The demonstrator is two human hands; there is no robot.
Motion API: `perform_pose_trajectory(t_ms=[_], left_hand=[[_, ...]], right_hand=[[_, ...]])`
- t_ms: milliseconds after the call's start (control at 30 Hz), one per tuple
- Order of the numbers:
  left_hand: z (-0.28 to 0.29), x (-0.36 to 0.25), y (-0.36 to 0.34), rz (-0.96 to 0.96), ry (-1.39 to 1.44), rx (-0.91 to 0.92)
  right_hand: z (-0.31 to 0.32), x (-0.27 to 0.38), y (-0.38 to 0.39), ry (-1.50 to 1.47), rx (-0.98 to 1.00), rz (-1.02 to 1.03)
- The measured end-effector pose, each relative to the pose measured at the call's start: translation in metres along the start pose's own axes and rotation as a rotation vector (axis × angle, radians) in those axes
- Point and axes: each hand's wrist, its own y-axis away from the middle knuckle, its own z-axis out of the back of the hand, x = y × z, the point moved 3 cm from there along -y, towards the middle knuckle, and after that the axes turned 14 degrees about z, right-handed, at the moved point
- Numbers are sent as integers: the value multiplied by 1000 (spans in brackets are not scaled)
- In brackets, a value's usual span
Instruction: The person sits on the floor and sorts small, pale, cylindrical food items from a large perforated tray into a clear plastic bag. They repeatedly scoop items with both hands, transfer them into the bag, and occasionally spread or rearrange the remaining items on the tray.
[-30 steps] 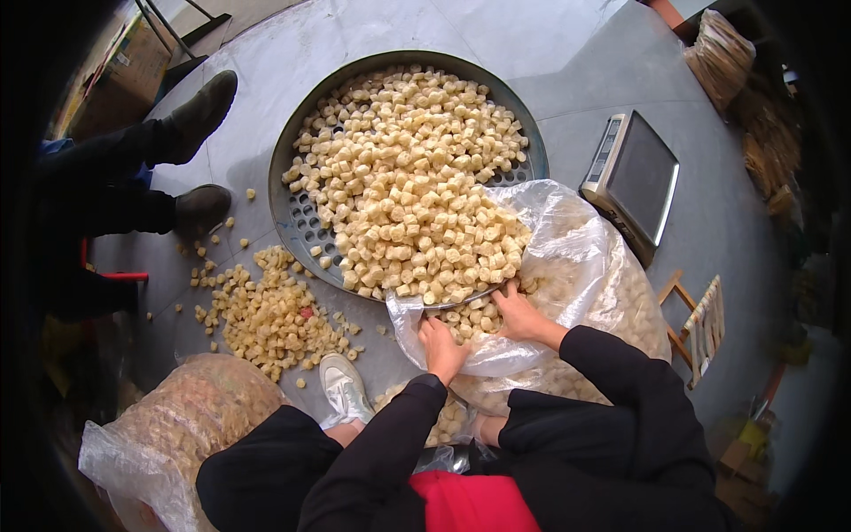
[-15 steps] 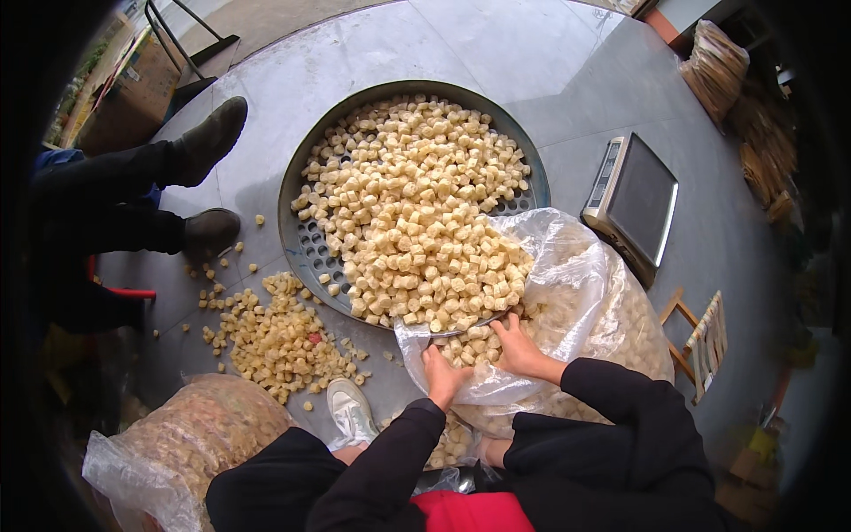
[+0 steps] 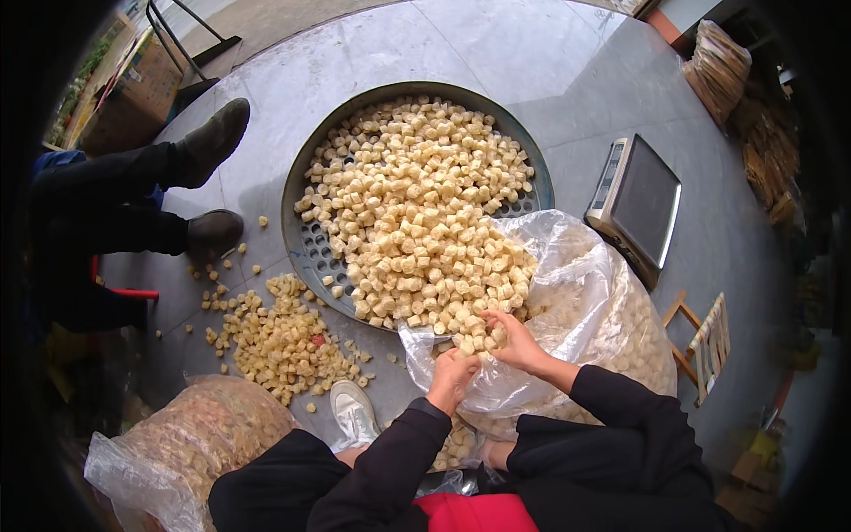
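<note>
Far left, another person's dark-trousered legs [image 3: 111, 182] reach in, near a cardboard box [image 3: 137, 97] and a red bar [image 3: 133, 293]. Below, by my left knee, a stuffed clear sack [image 3: 208, 430], contents brownish through the film. Next to it on grey floor, a spilled heap [image 3: 284, 341] of short, round pieces, strays scattered toward the other person's shoes. My white shoe [image 3: 353, 412] sits just beside that heap's near edge. Centre: a large round pan [image 3: 317, 248], its base punched with holes, bare mostly along its left side; pale pieces [image 3: 417, 213] mounded in it up to the front rim. At that rim, my left hand [image 3: 449, 379], fingers curled inward, and just to its right my right hand [image 3: 519, 346], also curled; together they cup a few of the pieces between the fingertips. Exact count hidden by my fingers. Under and beyond my hands, a big clear bag [image 3: 616, 310], mouth against the pan, more pieces showing through the plastic. Right of that, a flat scale [image 3: 645, 199] with a dark top; nearer me, a wooden folding stool [image 3: 709, 341]. Upper right, a tan bundle [image 3: 716, 66].
</note>
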Motion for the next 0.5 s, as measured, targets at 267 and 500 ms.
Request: perform_pose_trajectory(t_ms=[267, 500], left_hand=[[-3, -100, -5, -58, 438, 322], [6, -114, 39, -552, -35, -138]], right_hand=[[14, 18, -84, -534, -169, -292], [106, -15, -115, 126, -100, 36]])
